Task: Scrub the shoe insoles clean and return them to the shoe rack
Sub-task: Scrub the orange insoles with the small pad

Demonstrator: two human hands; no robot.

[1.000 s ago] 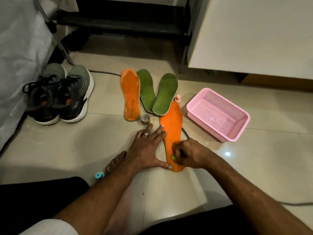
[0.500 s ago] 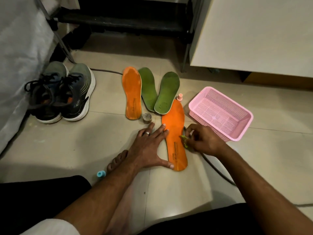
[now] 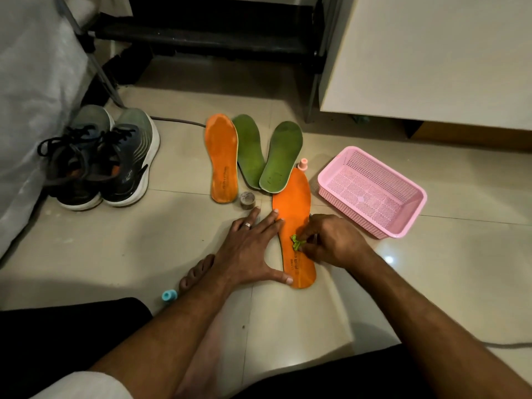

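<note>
An orange insole point(image 3: 295, 208) lies lengthwise on the tiled floor in front of me. My left hand point(image 3: 250, 246) lies flat with spread fingers, its fingertips and thumb pressing the insole's left edge. My right hand point(image 3: 331, 243) pinches a small green scrubber point(image 3: 295, 242) against the middle of that insole. A second orange insole point(image 3: 222, 156) and two green insoles point(image 3: 250, 148) point(image 3: 280, 156) lie just beyond; the right green one overlaps the toe of the insole under my hands.
A pair of dark sneakers point(image 3: 106, 159) stands at the left by a grey cloth. A pink mesh basket point(image 3: 371, 190) sits at the right. A small brown jar point(image 3: 247, 200), a pink cap point(image 3: 302, 164), a blue cap point(image 3: 169, 295) and my bare foot point(image 3: 197, 276) are near. A black rack shelf point(image 3: 201, 36) stands behind.
My right hand with the green scrubber went from the insole's heel up to its right edge, then back onto its middle. The left hand has stayed in place.
</note>
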